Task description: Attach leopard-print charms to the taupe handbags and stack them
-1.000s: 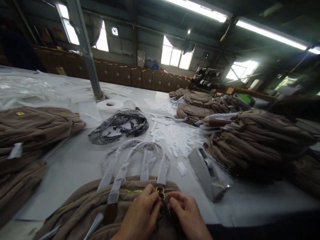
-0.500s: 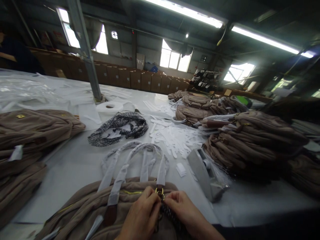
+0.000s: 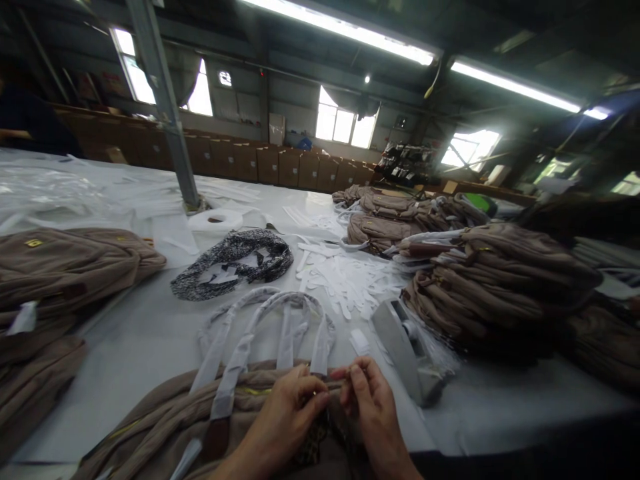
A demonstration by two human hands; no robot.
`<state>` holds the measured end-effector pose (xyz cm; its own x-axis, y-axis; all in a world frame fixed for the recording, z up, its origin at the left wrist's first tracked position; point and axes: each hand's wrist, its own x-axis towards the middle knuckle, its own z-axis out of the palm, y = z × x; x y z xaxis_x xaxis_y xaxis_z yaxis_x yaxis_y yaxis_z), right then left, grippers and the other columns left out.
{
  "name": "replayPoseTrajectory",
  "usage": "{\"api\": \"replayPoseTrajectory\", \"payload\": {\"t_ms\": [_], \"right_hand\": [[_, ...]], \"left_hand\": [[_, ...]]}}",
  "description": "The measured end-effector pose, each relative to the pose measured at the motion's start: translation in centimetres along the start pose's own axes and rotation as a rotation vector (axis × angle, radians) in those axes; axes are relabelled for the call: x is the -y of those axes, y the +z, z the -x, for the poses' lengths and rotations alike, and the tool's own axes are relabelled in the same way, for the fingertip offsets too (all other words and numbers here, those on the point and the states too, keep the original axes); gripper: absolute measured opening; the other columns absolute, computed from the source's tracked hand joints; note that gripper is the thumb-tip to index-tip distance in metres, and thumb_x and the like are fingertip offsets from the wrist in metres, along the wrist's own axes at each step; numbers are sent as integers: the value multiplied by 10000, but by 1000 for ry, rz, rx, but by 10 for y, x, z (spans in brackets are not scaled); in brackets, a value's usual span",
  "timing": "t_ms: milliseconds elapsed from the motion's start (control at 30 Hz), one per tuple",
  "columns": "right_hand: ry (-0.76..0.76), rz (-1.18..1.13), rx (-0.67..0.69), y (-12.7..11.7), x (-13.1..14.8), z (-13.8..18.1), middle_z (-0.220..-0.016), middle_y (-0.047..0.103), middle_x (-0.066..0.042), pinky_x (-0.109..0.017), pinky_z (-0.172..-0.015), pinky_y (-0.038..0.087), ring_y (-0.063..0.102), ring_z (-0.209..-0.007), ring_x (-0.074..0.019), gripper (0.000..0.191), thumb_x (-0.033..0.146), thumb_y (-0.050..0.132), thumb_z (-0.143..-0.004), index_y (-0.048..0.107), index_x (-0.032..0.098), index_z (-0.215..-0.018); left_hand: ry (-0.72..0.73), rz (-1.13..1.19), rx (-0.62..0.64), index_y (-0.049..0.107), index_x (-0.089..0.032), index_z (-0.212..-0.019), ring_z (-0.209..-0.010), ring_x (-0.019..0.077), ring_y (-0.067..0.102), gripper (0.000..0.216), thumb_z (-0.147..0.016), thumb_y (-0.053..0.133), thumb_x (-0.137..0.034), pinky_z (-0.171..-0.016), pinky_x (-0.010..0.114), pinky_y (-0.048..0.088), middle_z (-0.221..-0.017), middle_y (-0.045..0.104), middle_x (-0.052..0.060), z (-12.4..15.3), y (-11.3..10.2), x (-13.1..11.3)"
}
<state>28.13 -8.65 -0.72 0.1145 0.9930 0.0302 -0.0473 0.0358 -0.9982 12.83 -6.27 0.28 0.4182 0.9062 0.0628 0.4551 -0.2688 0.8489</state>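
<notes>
A taupe fabric bag [image 3: 165, 427] lies in front of me, its carrying handles [image 3: 253, 333] wrapped in white covering and standing up. At the base of the right handle, my left hand [image 3: 293, 410] is closed in a pinch, with a small gold metal piece [image 3: 316, 394] glinting at its fingertips. Close beside it, my right hand [image 3: 369, 400] is raised with thumb and fingers pressed together; what they hold, if anything, is too small to make out. Under the hands hangs a dark patterned strap or cloth [image 3: 313, 443], mostly hidden.
A grey tape dispenser [image 3: 400, 347] stands right of the bag. Beyond lie white paper strips [image 3: 345, 273], a black-and-white knitted loop [image 3: 233, 263] and a white roll [image 3: 215, 219]. Taupe bags are piled at right [image 3: 490, 287] and left [image 3: 65, 267]. A metal post [image 3: 167, 113] rises behind.
Both hands were at the gold ring under the handle. The right hand has lifted and turned upward, slightly away from it. The left hand now covers the ring. The view has shifted slightly.
</notes>
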Motion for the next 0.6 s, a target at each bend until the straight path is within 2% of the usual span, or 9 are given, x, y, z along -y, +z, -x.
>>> {"api": "replayPoseTrajectory", "payload": {"t_ms": [67,133,200,300,600], "right_hand": [[80,-205,0,3,-4,-3,-747,641,-11,-212,-527,439,549,-535,-98,277,463,528,-859,522,188,-890],[121,-286,15,5,-9,-3,-845,675,-42,-233,-617,475,604,-635,-115,289,419,605,-826,565,179,-983],[131,-250,51,4,-13,-1,-876,686,-59,-252,-696,481,621,-731,-139,294,377,652,-800,624,162,-998],[115,-136,86,3,-14,2,-865,693,-66,-267,-737,478,620,-803,-175,232,356,672,-780,699,145,-871],[-73,118,97,5,-9,5,-860,682,-57,-291,-769,477,620,-842,-204,142,297,623,-812,714,193,-848]], "left_hand": [[17,49,-44,691,-197,-745,-738,157,551,260,-877,483,-280,-674,243,380,-725,551,7,1,5,3],[16,99,-59,700,-200,-780,-740,158,560,273,-888,470,-299,-673,241,391,-744,570,17,1,8,5],[4,122,-56,704,-200,-780,-729,159,561,273,-884,479,-313,-657,239,394,-738,569,19,1,10,7],[12,104,-56,694,-194,-735,-712,156,554,273,-880,487,-300,-638,238,385,-712,544,12,1,12,10],[39,81,-57,664,-177,-699,-691,149,535,272,-877,471,-250,-618,235,372,-699,525,9,2,16,16]]}}
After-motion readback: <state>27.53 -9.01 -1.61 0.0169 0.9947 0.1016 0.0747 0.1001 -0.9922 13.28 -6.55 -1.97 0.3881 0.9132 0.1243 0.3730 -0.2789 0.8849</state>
